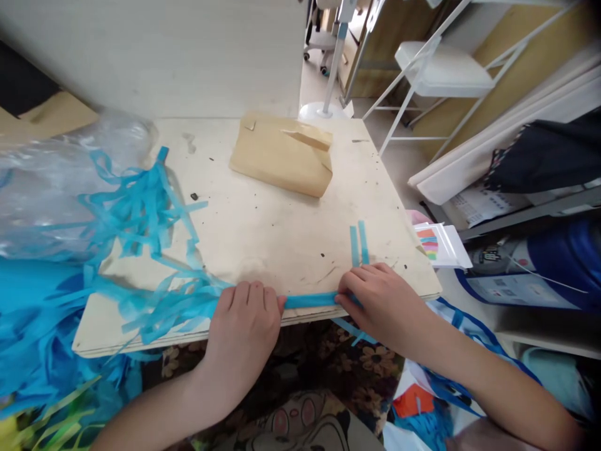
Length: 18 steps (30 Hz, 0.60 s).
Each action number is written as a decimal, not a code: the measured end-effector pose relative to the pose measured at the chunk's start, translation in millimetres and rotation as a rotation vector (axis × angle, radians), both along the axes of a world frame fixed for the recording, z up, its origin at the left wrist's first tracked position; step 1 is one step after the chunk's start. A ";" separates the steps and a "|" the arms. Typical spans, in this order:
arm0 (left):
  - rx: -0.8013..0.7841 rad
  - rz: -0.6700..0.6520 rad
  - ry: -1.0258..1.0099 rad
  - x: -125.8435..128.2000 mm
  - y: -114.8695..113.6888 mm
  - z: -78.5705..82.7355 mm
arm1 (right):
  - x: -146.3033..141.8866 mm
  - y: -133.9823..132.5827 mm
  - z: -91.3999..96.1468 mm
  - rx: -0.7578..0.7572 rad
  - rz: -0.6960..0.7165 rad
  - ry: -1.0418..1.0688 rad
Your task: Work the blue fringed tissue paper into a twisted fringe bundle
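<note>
In the head view, a blue band [310,300] ran straight between the two sets of fingers, along the near edge of the wooden table [277,254]. The left hand [245,326] lay knuckles up over the band's left part, its fingers closed together and bent down onto it, the thumb at the side facing the other hand. The right hand [375,297] held the other end in a narrow pinch — thumb and curled fingers drawn close; the exact contact under the fingers was hidden.

Pale blue fringe [173,304] spread out to the left of the left fingers, with a tangle of blue strips [141,210] farther out. Two short blue strips [359,243] lay just beyond the right fingers, while cut blue ends [355,332] hung below them. A brown paper packet [282,156] lay well ahead of both hands — between them, sideways.
</note>
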<state>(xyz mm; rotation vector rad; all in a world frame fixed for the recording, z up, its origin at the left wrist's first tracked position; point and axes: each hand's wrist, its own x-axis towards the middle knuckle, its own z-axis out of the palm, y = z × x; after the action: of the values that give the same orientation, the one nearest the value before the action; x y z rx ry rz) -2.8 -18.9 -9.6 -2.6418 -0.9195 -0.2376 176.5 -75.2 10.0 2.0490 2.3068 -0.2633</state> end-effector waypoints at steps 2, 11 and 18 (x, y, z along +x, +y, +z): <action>-0.003 -0.006 0.015 0.3 0.3 1.1 | -0.4 1.9 0.9 -0.009 -0.007 0.003; 0.000 -0.006 0.039 2.5 -0.4 4.1 | -3.0 6.1 4.7 -0.060 -0.032 -0.041; -0.024 0.001 0.042 3.1 -0.4 5.4 | -3.8 7.8 5.6 -0.090 -0.037 -0.078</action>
<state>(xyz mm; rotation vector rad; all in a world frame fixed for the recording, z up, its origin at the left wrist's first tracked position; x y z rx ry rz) 0.3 -19.3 -4.2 -2.6583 -0.9151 -0.1706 172.7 -67.4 15.7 2.0228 2.1733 -0.2775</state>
